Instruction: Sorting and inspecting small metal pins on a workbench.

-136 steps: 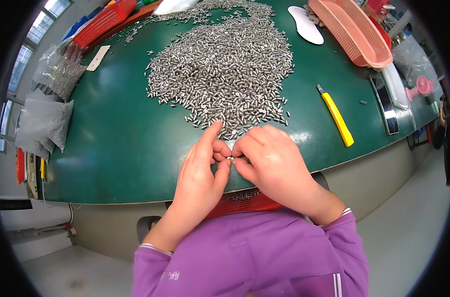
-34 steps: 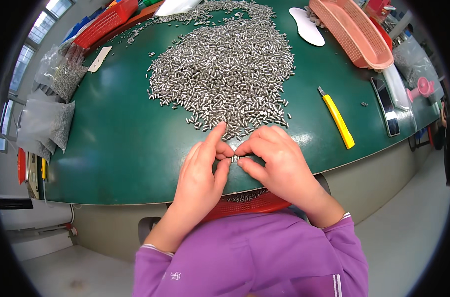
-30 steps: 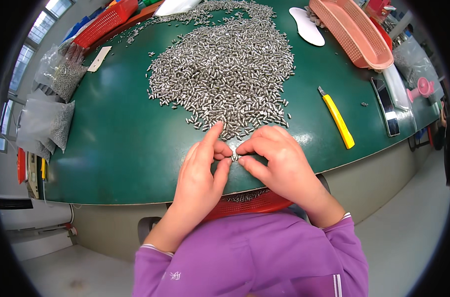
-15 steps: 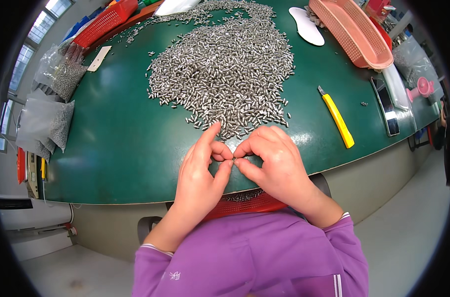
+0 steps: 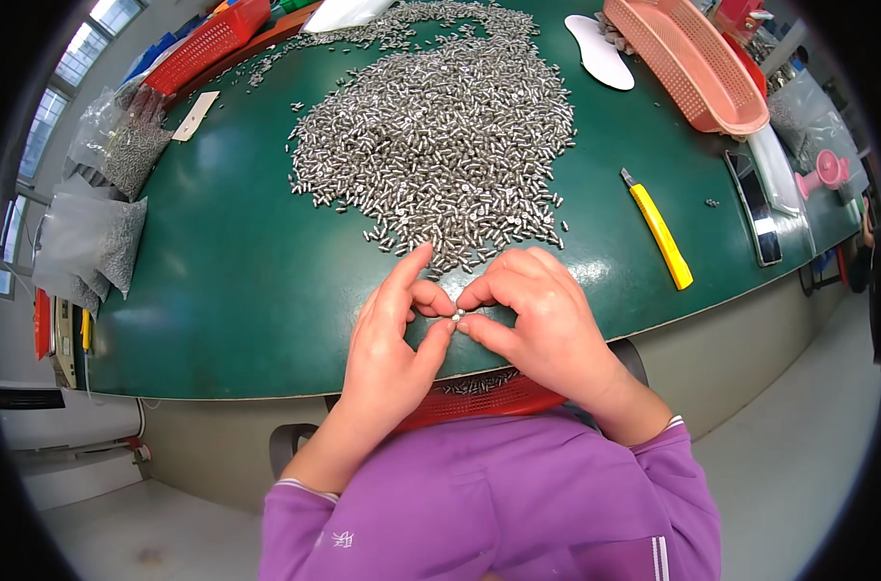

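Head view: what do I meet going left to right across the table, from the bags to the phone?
Filled plastic bags, white card, left hand, small metal parts at the fingertips, right hand, yellow utility knife, phone.

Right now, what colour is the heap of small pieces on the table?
The heap is shiny silver-grey, best seen in the head view.

Silver metal pieces [image 5: 440,145]; green tabletop [image 5: 217,290]; white-striped purple sleeves [image 5: 678,474].
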`<state>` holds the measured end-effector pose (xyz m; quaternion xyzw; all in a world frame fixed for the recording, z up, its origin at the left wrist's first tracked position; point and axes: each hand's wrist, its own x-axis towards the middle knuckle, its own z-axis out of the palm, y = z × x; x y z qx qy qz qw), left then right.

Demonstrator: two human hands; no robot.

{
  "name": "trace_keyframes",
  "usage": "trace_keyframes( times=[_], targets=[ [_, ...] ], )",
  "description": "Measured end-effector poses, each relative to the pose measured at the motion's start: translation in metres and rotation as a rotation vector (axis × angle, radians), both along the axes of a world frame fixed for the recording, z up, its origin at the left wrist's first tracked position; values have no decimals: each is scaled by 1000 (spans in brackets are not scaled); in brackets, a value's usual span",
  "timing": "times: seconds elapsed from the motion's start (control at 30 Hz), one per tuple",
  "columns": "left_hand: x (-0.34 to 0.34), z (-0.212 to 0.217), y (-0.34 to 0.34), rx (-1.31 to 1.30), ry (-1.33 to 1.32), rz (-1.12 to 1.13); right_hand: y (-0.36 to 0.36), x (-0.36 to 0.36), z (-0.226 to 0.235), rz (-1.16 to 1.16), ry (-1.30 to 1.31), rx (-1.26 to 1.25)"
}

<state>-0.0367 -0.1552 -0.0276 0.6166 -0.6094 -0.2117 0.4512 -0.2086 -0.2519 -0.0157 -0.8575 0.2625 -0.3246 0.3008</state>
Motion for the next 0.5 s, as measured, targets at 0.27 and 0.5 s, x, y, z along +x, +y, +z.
trace_keyframes(
  times=[0.27, 0.5],
  targets=[
    [0, 3, 1, -27, -75, 11, 0, -3, 3, 17, 2, 0],
    [5, 16, 15, 99, -111, -211, -6, -23, 2, 255, 44, 30]
  ],
)
